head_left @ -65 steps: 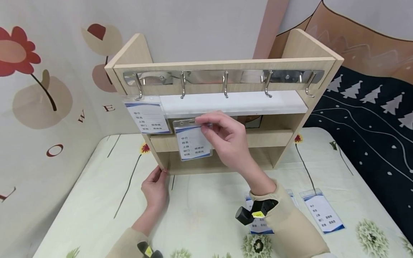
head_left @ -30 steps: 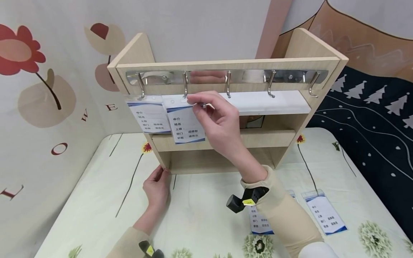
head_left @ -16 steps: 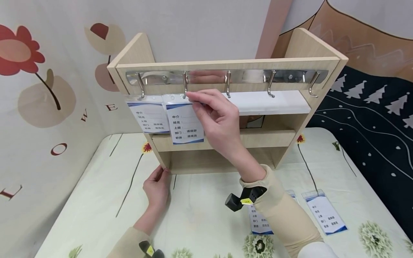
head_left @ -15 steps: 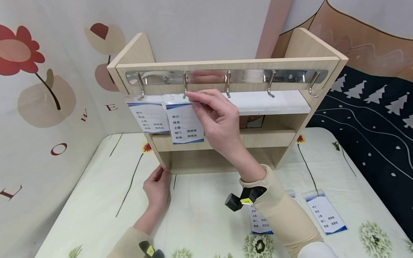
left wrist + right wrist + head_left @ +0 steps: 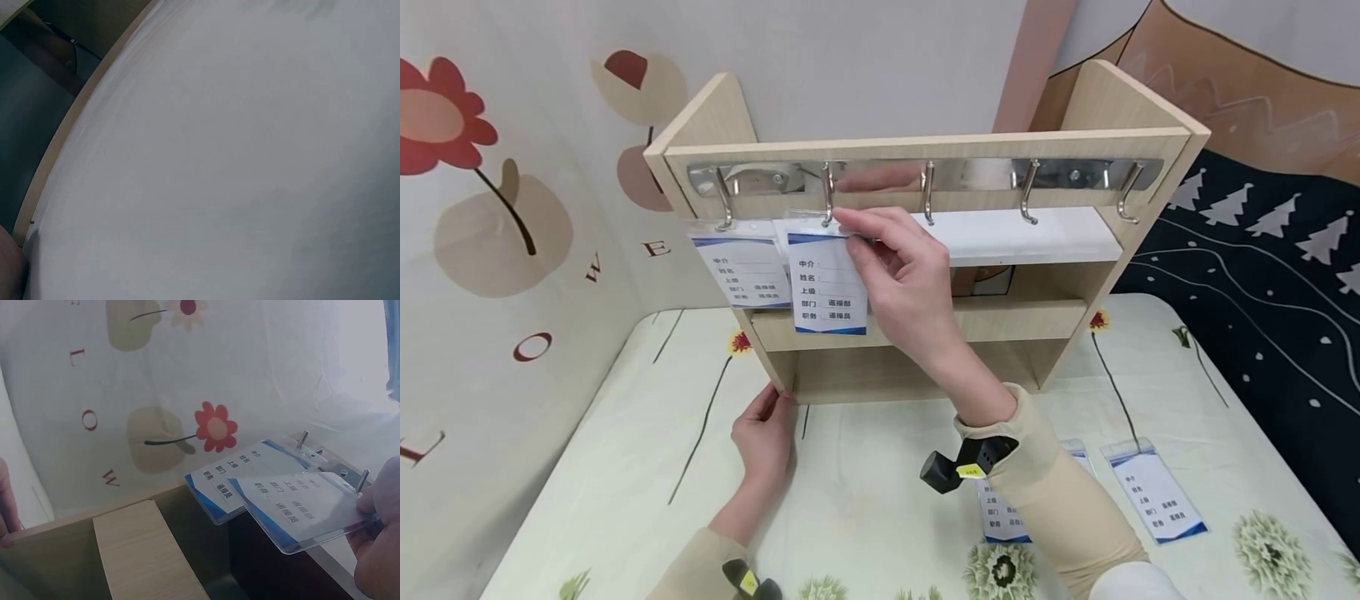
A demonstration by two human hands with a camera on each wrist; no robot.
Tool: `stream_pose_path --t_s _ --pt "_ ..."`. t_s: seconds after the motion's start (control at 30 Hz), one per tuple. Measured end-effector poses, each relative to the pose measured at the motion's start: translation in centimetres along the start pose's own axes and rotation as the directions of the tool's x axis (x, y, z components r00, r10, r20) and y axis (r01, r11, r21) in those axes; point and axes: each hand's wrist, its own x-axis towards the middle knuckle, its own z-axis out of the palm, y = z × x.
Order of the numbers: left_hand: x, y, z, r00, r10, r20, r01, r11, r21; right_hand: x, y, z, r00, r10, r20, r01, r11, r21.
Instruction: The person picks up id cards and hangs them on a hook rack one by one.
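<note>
My right hand (image 5: pixel 910 287) pinches the top right corner of a clear ID badge holder (image 5: pixel 829 287), a printed card with blue bands inside. The holder's top edge is at the second hook (image 5: pixel 828 196) from the left; whether the hook passes through its slot I cannot tell. Left of it another badge holder (image 5: pixel 741 271) hangs at the first hook (image 5: pixel 723 200). In the right wrist view the pinched badge (image 5: pixel 300 512) overlaps the hanging one. Low on the left, my left hand (image 5: pixel 765 437) grips the bottom front corner of the wooden shelf unit (image 5: pixel 917 321) between thumb and fingers.
Several hooks sit on a shiny metal rail (image 5: pixel 977 175) across the shelf front. Two badge holders lie on the tablecloth at right, one (image 5: pixel 1156 493) in full view, another (image 5: pixel 1003 512) partly behind the right forearm. The left wrist view shows mostly pale cloth (image 5: pixel 219 137).
My right hand has raised the badge holder from below the white ledge up to the second hook. Lately the card has shifted slightly and turned straighter. The left hand stays at the shelf's corner.
</note>
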Motion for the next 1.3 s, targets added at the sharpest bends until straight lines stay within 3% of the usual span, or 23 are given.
stream_pose_path --t_s 0.2,0.37,0.5,1.3 --pt "-0.3 0.6 0.0 1.0 0.003 0.004 -0.003 1.0 -0.008 -0.4 0.4 0.1 1.0 0.006 -0.013 -0.006 0.999 0.045" --pt "-0.4 0.8 0.0 1.0 -0.001 0.007 0.001 0.999 -0.033 -1.4 0.8 -0.1 0.999 -0.039 -0.034 0.043 0.993 0.106" --pt "-0.2 0.4 0.1 1.0 0.002 -0.005 -0.002 0.999 -0.039 -2.2 0.7 -0.4 0.998 -0.064 -0.023 0.066 0.994 0.093" --pt "-0.1 0.1 -0.1 1.0 -0.003 0.015 0.004 0.999 -0.036 -6.0 0.8 -1.6 0.999 0.042 0.018 -0.044 0.989 0.138"
